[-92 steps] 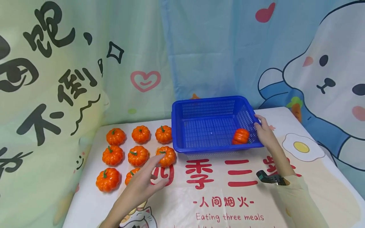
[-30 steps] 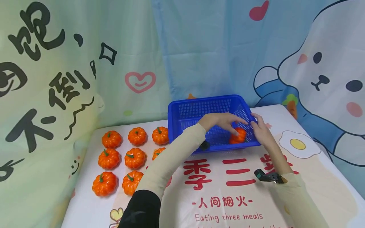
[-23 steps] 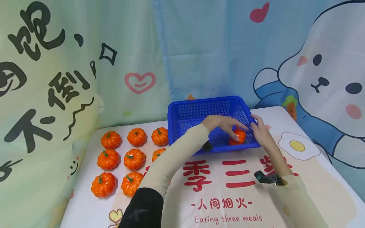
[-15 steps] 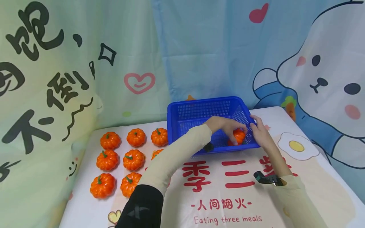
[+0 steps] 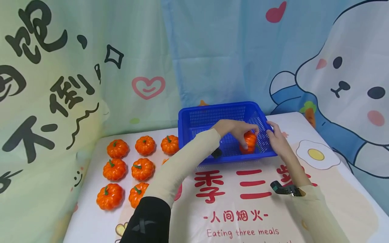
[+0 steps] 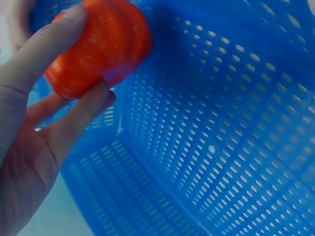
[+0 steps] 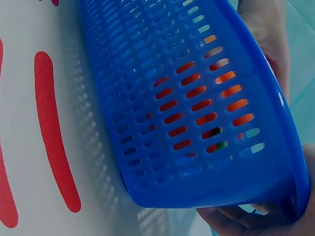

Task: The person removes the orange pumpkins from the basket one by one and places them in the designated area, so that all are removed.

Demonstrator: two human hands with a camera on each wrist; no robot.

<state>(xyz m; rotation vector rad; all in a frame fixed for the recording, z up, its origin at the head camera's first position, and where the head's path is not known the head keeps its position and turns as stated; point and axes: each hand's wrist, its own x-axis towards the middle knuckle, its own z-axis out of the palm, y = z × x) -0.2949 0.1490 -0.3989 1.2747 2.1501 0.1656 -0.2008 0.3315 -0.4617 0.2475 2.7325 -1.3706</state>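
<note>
My left hand (image 5: 238,130) reaches into the blue plastic basket (image 5: 209,108) and grips a small orange pumpkin (image 5: 250,144) near its right end. In the left wrist view the thumb lies on one side of the pumpkin (image 6: 110,46) and the fingers on the other, with the slotted basket wall (image 6: 206,103) beyond. My right hand (image 5: 278,139) holds the basket's right rim. From the right wrist view, its fingers (image 7: 231,219) curl under the basket's corner, and orange shows through the slots of the basket wall (image 7: 216,182).
On the table's left side several more orange pumpkins (image 5: 143,169) stand in rows, one partly hidden behind my left sleeve (image 5: 182,168). A printed cloth (image 5: 234,199) covers the table. The patterned curtain (image 5: 212,60) hangs close behind the basket.
My left hand has crossed from above the table pumpkins into the basket and closed round the pumpkin there. The pumpkin has turned and shifted slightly left. My right hand stays at the rim.
</note>
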